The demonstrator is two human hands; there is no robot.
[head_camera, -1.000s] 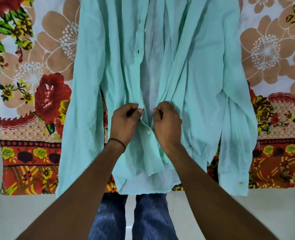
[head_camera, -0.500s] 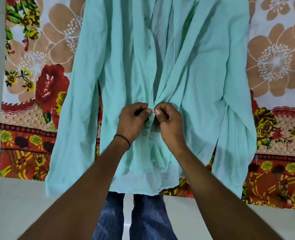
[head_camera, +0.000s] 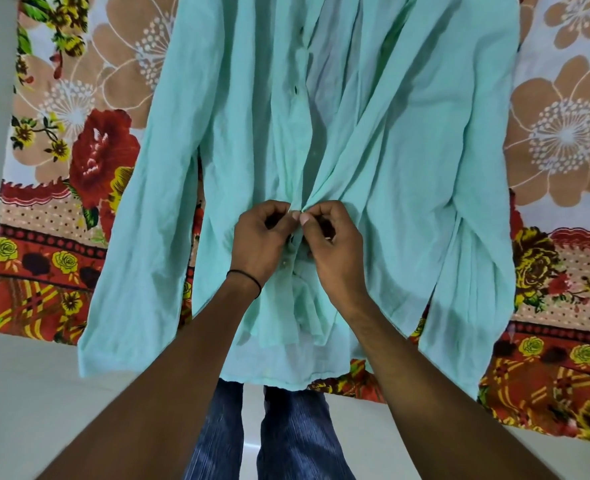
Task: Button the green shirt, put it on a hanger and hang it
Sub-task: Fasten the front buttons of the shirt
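The light green shirt (head_camera: 373,140) lies spread over a flowered bed, its hem hanging off the near edge and its sleeves at both sides. My left hand (head_camera: 257,242) pinches the left front edge low on the placket. My right hand (head_camera: 333,245) pinches the right front edge against it, thumbs touching at the middle. A small white button (head_camera: 288,261) shows just below my left thumb. Above my hands the front stands open, with dark buttonholes visible up the left edge. No hanger is in view.
The bedsheet (head_camera: 89,140) has red, tan and yellow flowers and drapes down the bed's near side. Pale floor (head_camera: 27,393) lies below it. My legs in blue jeans (head_camera: 286,438) stand against the bed under the shirt's hem.
My two hands came together until the thumbs met, closing the gap between the shirt's front edges. The view shifted slightly, so the shirt sits lower and to the right.
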